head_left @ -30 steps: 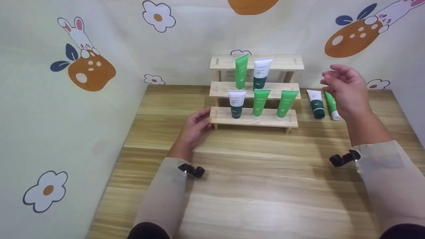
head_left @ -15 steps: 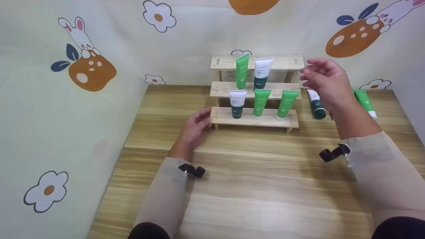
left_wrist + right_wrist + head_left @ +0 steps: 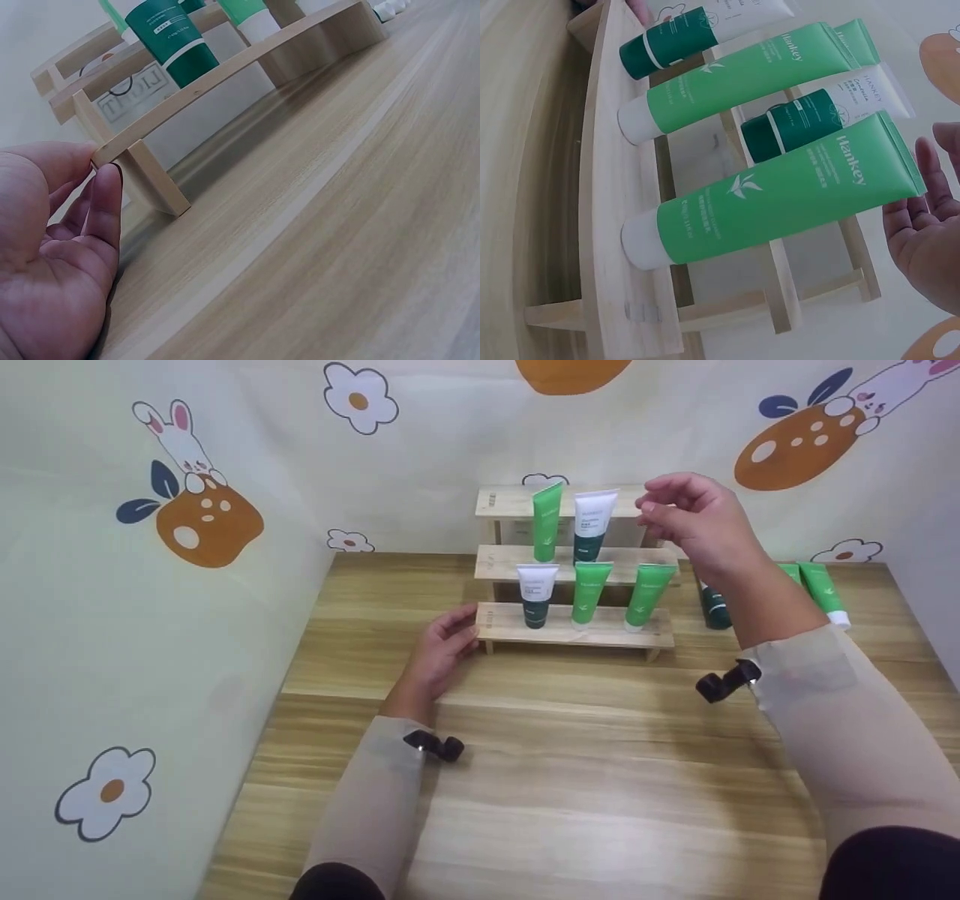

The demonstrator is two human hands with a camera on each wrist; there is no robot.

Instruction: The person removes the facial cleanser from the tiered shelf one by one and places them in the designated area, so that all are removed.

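A three-tier wooden display rack (image 3: 495, 619) stands at the back of the table. My left hand (image 3: 439, 649) pinches the left end of its lowest shelf between thumb and fingers, plain in the left wrist view. On that shelf stand a white-and-dark-green tube (image 3: 535, 596) and two green tubes (image 3: 591, 592), caps down. The middle shelf bears another green tube (image 3: 547, 521) and a white-and-dark-green tube (image 3: 592, 525). My right hand (image 3: 701, 525), fingers loosely bent and holding nothing, hovers by the rack's top right end, overlapping the top shelf in the head view.
Right of the rack, a dark-green-capped tube (image 3: 715, 611) and green tubes (image 3: 823, 591) lie on the table (image 3: 570, 780), partly hidden behind my right forearm. A printed cloth (image 3: 442, 450) hangs close behind the rack and along both sides.
My right hand has moved left from above the lying tubes to the rack's upper right end, uncovering a green tube. The left hand and the standing tubes stay where they were.
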